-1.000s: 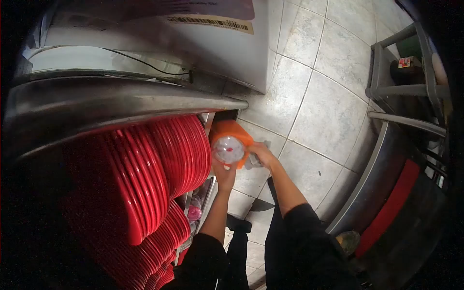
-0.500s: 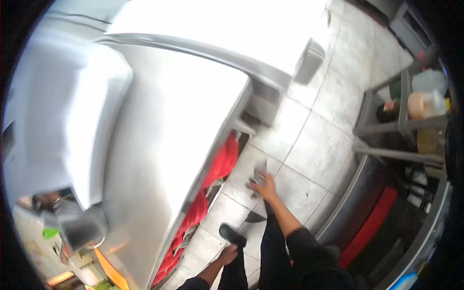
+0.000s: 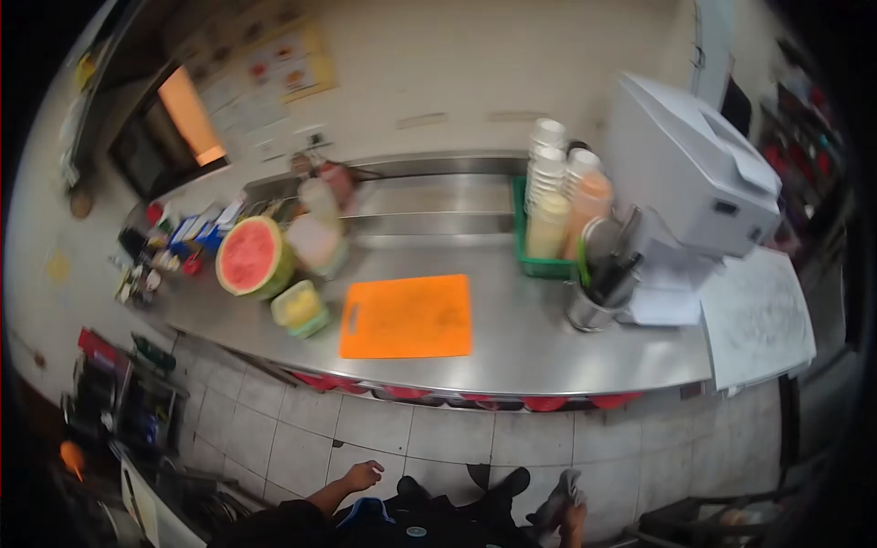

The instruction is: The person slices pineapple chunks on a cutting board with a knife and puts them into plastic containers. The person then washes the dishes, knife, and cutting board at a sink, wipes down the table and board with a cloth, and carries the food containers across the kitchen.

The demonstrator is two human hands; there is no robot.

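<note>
My left hand (image 3: 364, 475) hangs over the tiled floor, its fingers loosely bent and nothing visible in them. Low on the right, my right hand (image 3: 575, 517) grips a grey cloth (image 3: 561, 496) that bunches up beside my shoe. Ahead of both hands stands a steel counter (image 3: 521, 329). On it lies an orange cutting board (image 3: 407, 316), flat and apart from my hands. To the board's left are a cut watermelon half (image 3: 251, 258) with its red face showing and a small tub (image 3: 301, 309) of something yellow.
A green basket (image 3: 546, 268) holds stacked white cups (image 3: 546, 164) and bottles. A metal container (image 3: 589, 315) with utensils stands before a white machine (image 3: 690, 169). Red items (image 3: 544, 403) sit beneath the counter edge. At left are dark shelves (image 3: 119, 393).
My view has swung from the counter's end to its long front, bringing the cutting board and watermelon into sight. The grey cloth is still in my right hand, now lower in view.
</note>
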